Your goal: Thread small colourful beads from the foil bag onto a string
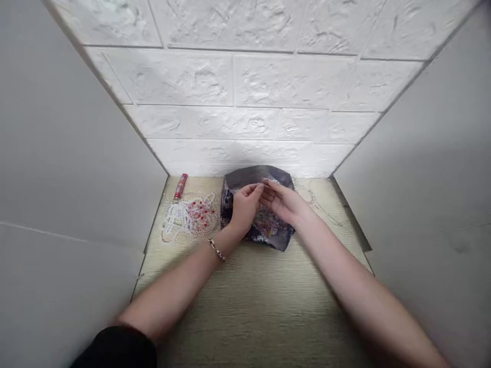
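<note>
Over a dark, open box or bag [259, 176] holding many small multicoloured beads [268, 225], both hands meet near its middle. My left hand [244, 208], with a bracelet [217, 249] at the wrist, is closed in a pinch of thumb and forefinger. Its fingertips lie very close to those of my right hand [284, 202], whose thumb and forefinger are also drawn together while the other fingers curl loosely. Whatever is pinched is too small to make out. Right of the container lie thin threads [333, 219] and a strand of clear beads [311, 196].
Left of the container is a tangled heap of white and clear bead strands [180, 217] with red beads [201, 214]. A small red tube [180, 186] lies behind it. A white brick-pattern wall [253, 82] stands at the back, with grey panels [76, 153] on both sides.
</note>
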`<move>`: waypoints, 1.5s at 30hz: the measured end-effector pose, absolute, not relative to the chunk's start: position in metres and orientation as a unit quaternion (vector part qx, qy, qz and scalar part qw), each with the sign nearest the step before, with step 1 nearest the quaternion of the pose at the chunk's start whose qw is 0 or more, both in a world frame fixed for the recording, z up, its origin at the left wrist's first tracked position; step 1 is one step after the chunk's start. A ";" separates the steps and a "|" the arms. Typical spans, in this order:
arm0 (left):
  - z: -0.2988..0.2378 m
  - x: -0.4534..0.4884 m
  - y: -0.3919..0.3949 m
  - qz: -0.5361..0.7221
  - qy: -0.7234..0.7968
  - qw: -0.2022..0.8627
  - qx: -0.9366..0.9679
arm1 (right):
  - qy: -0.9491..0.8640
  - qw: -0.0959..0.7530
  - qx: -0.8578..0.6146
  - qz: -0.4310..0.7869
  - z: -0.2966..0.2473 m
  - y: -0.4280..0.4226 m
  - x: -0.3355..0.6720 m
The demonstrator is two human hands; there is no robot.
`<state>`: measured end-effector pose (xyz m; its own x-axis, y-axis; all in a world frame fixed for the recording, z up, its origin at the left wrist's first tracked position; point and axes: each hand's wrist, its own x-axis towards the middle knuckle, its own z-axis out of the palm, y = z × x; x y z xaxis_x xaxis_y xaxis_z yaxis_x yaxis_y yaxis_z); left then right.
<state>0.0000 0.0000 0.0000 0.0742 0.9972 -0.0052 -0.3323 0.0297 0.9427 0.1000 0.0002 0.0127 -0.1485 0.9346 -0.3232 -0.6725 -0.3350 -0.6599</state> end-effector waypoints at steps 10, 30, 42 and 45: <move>-0.003 -0.002 0.001 0.564 0.381 0.607 0.411 | -0.180 0.554 -0.325 0.745 0.011 -0.001 0.100; -0.001 -0.002 0.002 0.599 0.392 0.544 0.437 | -0.194 0.568 -0.295 0.743 0.007 -0.001 0.096; -0.001 -0.003 0.001 0.595 0.385 0.547 0.446 | -0.213 0.568 -0.291 0.740 0.006 -0.001 0.095; 0.000 -0.002 0.001 0.594 0.382 0.555 0.440 | -0.212 0.570 -0.293 0.738 0.005 -0.001 0.095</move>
<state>-0.0023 0.0013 -0.0005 0.0036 0.9952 0.0982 -0.3239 -0.0918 0.9416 0.0953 -0.0014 0.0050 -0.1781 0.9654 -0.1903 -0.7171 -0.2597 -0.6468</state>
